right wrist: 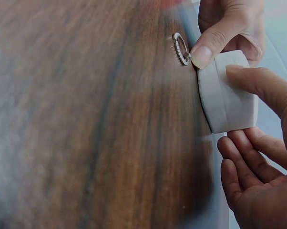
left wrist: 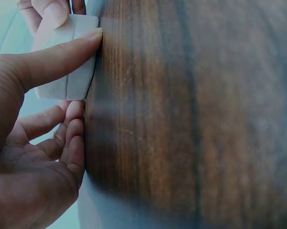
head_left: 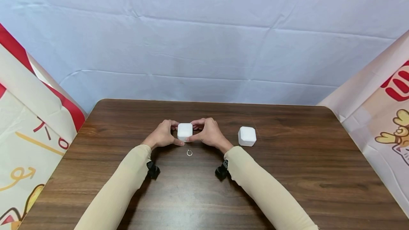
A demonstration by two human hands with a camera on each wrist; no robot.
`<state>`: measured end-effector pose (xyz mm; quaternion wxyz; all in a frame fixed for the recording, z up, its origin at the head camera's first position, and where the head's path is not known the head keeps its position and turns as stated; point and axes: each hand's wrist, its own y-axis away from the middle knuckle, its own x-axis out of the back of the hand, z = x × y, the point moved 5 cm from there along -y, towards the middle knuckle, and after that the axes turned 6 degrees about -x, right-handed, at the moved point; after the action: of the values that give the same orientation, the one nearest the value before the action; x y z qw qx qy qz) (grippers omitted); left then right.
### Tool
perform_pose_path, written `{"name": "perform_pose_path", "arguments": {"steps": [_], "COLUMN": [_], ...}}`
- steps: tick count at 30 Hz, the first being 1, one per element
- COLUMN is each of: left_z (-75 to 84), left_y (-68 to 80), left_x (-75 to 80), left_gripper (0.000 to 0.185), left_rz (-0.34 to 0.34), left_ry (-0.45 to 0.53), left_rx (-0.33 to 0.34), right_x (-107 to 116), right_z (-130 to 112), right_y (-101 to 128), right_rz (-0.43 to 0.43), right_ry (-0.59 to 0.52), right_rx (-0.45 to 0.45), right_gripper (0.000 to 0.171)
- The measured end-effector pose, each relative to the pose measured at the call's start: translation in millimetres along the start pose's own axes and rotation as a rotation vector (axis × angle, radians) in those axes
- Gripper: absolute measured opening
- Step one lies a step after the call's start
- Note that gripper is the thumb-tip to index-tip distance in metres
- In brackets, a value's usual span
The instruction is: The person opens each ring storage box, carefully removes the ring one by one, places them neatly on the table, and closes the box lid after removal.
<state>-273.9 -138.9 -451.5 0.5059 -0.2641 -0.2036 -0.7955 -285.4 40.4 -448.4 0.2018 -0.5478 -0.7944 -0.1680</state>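
Both the left hand (head_left: 163, 135) and the right hand (head_left: 207, 133) pinch a small white box (head_left: 185, 131) between thumb and fingers on the brown worktop (head_left: 287, 173), with a small ring (head_left: 189, 153) lying just before the box and a second white box (head_left: 247, 136) apart to its right.

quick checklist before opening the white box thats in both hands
1. Both hands on the box: left hand and right hand grip the white box from either side. Ok.
2. Box resting on the table: its base sits on the wood. Ok.
3. Lid seam reachable: a seam runs round the box. Ok.
4. Ring out of the way: it lies on the table just in front of the box. Ok.
5. Second white box apart: untouched, off to the right. Ok.
6. Box contents: closed. Cannot tell.
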Motion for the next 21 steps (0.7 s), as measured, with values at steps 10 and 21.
{"name": "perform_pose_path", "arguments": {"steps": [10, 21], "left_z": [0.5, 0.5], "left_y": [0.7, 0.6], "left_x": [-0.4, 0.4], "left_gripper": [0.066, 0.066], "left_rz": [-0.004, -0.005], "left_ry": [0.004, 0.000], "left_rx": [-0.008, 0.000], "right_x": [-0.5, -0.1], "right_z": [0.2, -4.0], "right_y": [3.4, 9.7], "right_rz": [0.010, 0.012], "right_ry": [0.023, 0.105], "right_rx": [-0.005, 0.017], "right_gripper": [0.051, 0.059]}}
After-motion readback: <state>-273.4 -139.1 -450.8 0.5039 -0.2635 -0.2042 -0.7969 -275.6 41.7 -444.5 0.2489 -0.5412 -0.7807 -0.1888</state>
